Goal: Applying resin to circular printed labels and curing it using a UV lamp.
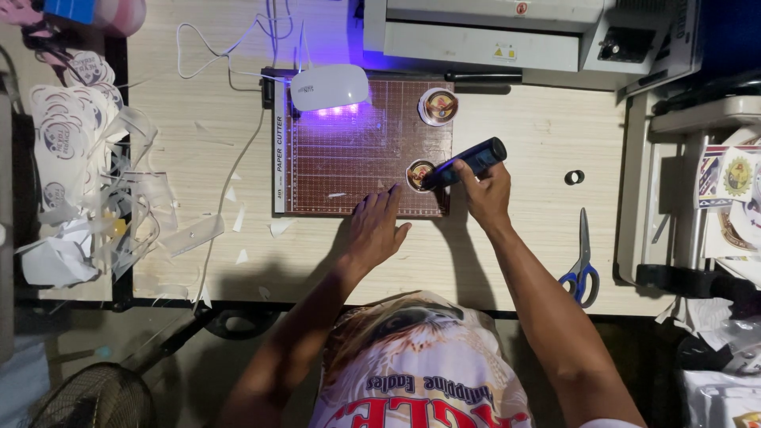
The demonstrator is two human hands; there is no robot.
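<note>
Nearest to us, under the table edge, we see a dark floor with a fan grille (87,400) at the lower left. The pale wooden table (523,261) carries blue-handled scissors (583,265) at the right and a heap of paper offcuts and printed round stickers (79,166) at the left.

Our left hand (372,230) lies flat on the near edge of the brown paper cutter board (357,150), fingers spread and holding nothing. Our right hand (485,194) is wrapped around a dark cylindrical tool (468,161), tilted so its tip touches a small round badge (419,174) on the board's near right part.

Further back on the board sits a second round badge (437,105), and beside it a white lamp (329,87) glowing violet. A small black ring (574,177) lies on the table to the right. Beyond stands a grey machine (483,32); trays at the far right hold printed sheets (733,190).
</note>
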